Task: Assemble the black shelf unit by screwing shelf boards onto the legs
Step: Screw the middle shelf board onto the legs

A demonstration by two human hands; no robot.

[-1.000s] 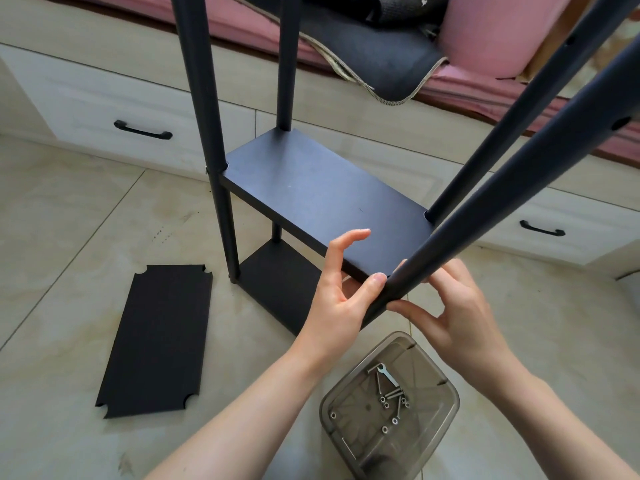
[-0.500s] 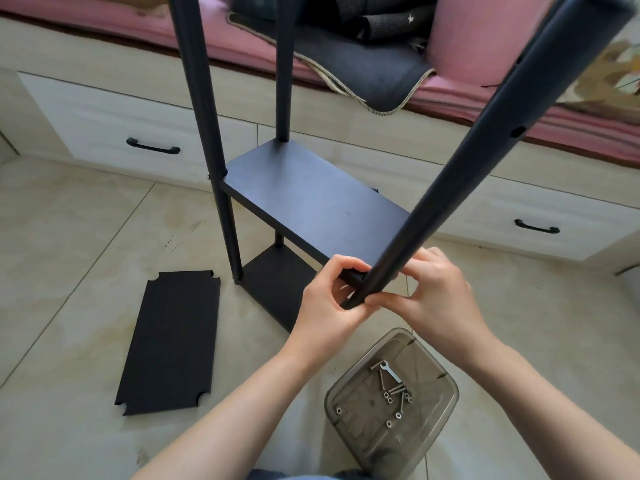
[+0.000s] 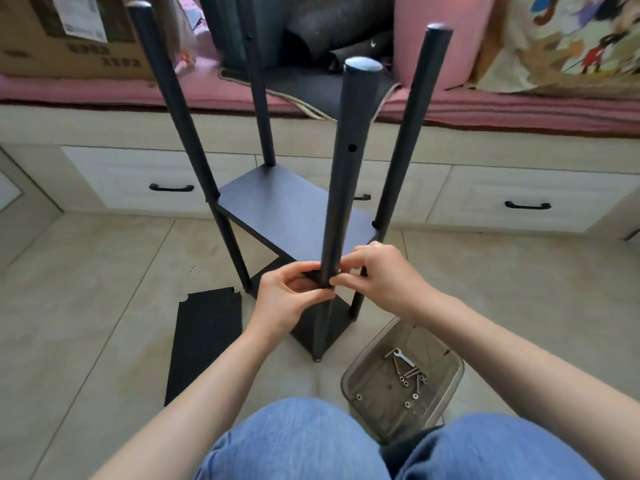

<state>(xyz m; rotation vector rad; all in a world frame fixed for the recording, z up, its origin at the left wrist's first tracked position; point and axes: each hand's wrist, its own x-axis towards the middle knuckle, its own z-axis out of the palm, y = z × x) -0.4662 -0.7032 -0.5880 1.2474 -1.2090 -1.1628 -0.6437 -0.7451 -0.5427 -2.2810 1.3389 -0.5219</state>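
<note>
Near leg [image 3: 341,188] shown btwn both hands at shelf board [image 3: 294,216] corner: gripped by L hand [image 3: 287,299]; pinched by R hand [image 3: 381,275] fingertips.

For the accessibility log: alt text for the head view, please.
Both hands, left and right, pinch at the near leg where it meets the middle shelf board. A spare board and a clear tub of screws lie on the floor.
</note>
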